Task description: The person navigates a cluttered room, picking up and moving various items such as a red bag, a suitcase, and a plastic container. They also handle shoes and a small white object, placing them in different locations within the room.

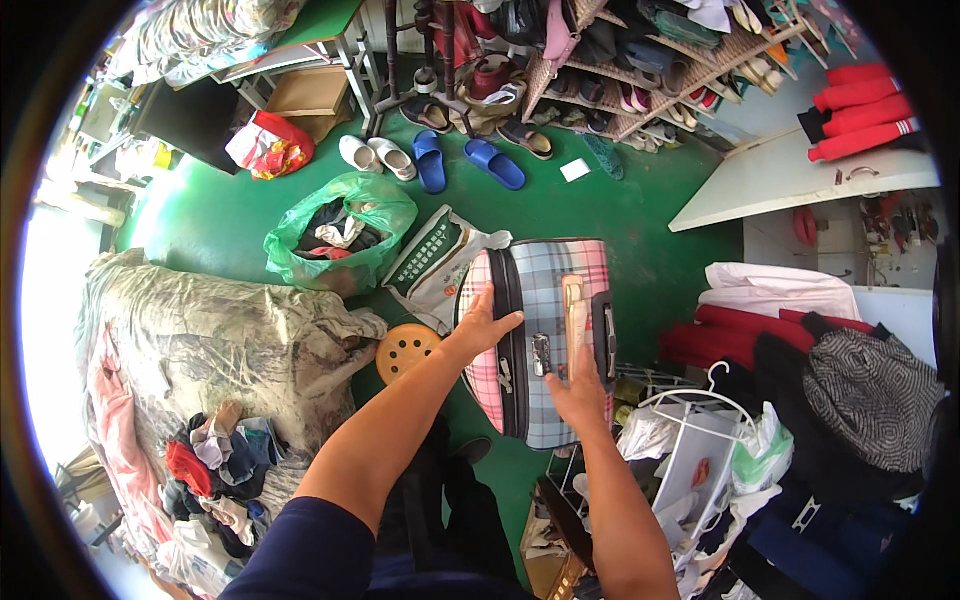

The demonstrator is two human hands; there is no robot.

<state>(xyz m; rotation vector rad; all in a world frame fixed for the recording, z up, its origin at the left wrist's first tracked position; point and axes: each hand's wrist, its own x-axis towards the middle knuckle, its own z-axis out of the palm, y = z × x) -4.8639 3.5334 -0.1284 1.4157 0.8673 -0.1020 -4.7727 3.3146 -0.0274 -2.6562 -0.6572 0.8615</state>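
Note:
A plaid suitcase in blue, pink and white (544, 259) is in front of me, with black zipper bands and a metal combination lock (540, 355). My left hand (484, 324) lies on its pink-checked side and black zipper band, thumb stretched out. My right hand (581, 386) is at the case's pale carry handle (574, 307), its fingers along the strap; whether they close round it is hard to tell. A black handle (609, 330) sits at the case's right edge. Beyond my left hand lies a white and green printed sack (435, 262).
An orange stool (405, 351) and a green plastic bag of clothes (341, 240) stand at the left. A cloth-covered surface (225, 322) holds piled clothes. Slippers (495, 163) lie on the floor ahead. A rack with a white hanger (701, 394) stands close at the right, below an open cabinet door (810, 184).

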